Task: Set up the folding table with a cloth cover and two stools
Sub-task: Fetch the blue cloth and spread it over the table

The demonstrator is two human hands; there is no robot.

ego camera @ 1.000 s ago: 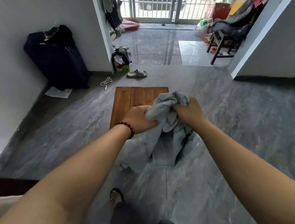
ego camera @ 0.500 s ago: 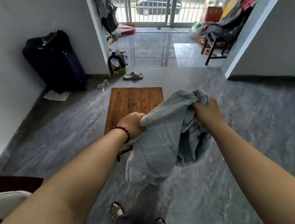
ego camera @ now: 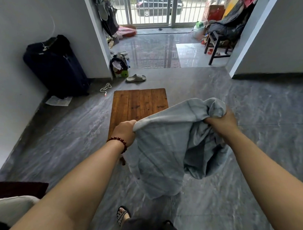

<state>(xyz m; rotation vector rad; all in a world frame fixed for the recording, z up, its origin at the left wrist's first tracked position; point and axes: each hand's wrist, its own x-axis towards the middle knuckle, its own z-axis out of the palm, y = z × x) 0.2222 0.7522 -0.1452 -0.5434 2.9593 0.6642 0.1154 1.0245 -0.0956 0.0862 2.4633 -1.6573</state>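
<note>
A small wooden folding table (ego camera: 140,104) stands on the grey tiled floor straight ahead of me. Both hands hold a pale blue-grey cloth (ego camera: 162,149) in the air above the table's near end. My left hand (ego camera: 125,134), with a bead bracelet on the wrist, grips one edge of the cloth. My right hand (ego camera: 222,123) grips a bunched part of it further right. The cloth is stretched between the hands, and the rest hangs down crumpled, hiding the table's near edge. No stools are in view.
A dark suitcase (ego camera: 55,67) leans on the left wall, with paper (ego camera: 59,101) on the floor beside it. A grey slipper (ego camera: 136,78), a white cord (ego camera: 105,87) and a bag of clutter (ego camera: 119,67) lie beyond the table. A wooden chair (ego camera: 215,46) piled with clothes stands far right.
My hands have moved apart, the right one going right, and the bunched cloth has opened out between them. More of the tabletop shows.
</note>
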